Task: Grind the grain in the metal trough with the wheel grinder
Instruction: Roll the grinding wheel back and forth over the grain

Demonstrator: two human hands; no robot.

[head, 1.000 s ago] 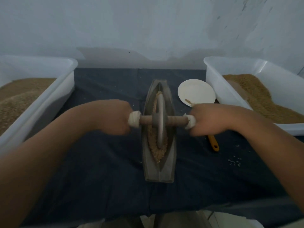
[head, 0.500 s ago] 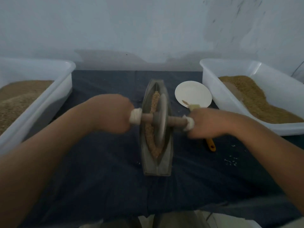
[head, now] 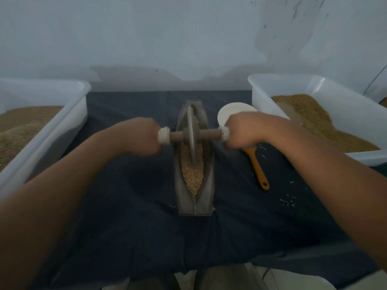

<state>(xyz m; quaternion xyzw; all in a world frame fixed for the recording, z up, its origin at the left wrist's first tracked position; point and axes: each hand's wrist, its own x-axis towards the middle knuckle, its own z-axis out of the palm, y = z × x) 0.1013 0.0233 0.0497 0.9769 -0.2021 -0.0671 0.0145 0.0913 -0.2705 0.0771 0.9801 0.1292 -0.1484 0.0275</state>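
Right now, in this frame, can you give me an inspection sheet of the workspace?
surface: dark cloth, creased.
job's things: metal trough holds grain; wheel grinder stands in it.
clutter: white plate, orange scoop, spilled grains on the right.
grippers: left hand and right hand grip the grinder's wrapped handle ends.
cables: thin line behind right tub, possibly one.
surroundings: left tub and right tub, both holding grain; pale wall.

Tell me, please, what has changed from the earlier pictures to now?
The grey metal wheel grinder on its wooden axle rolled away from the person, toward the far end of the grey metal trough. The left hand and the right hand went with it, gripping the cloth-wrapped axle ends as before. The trough, the round white plate and the orange-handled spoon stayed in place.
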